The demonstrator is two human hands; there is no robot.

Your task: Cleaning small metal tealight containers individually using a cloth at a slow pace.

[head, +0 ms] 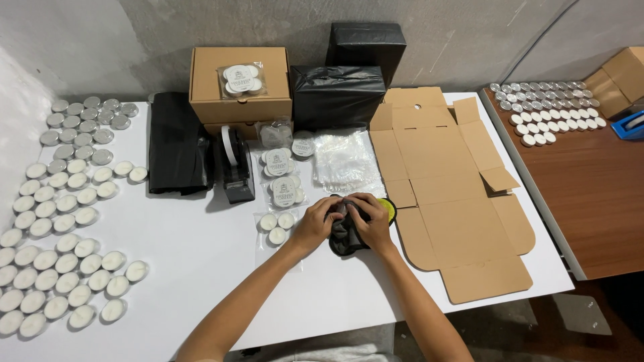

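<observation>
White worktop (201, 268), head view, read left to right.

Far left: loose tealight candles (60, 255) in rough rows, white wax up; behind them a cluster of empty-looking silver cups (84, 127). Next, a folded black plastic sheet (176, 151) lying flat, with a black tape dispenser (235, 164) just beside it. Behind the dispenser, a closed brown cardboard box (240, 84) with a clear packet of candles (241, 79) resting on its lid. In front of the box, several clear packets of three candles each (282, 175); the nearest packet (276, 226) lies just left of the left hand.

Centre, near the front edge: left hand (315, 224) and right hand (371, 221) meet over a small dark cloth pouch (345, 236) that lies on the worktop. Both hands are curled, fingertips pinching the pouch's upper edge; thumbs touch the fabric. A yellow-green round object (389, 209) shows just behind the right hand, mostly hidden; kind not clear.

Behind the hands: a pile of clear plastic bags (345, 161), then two black-wrapped parcels (339, 94) against the wall.

Right of the hands: a flat unfolded cardboard box blank (456, 201), touching the worktop's right edge.

Far right: a separate brown wooden table (590, 194) carrying rows of tealights (550, 107) and a blue tape dispenser (630, 125).
</observation>
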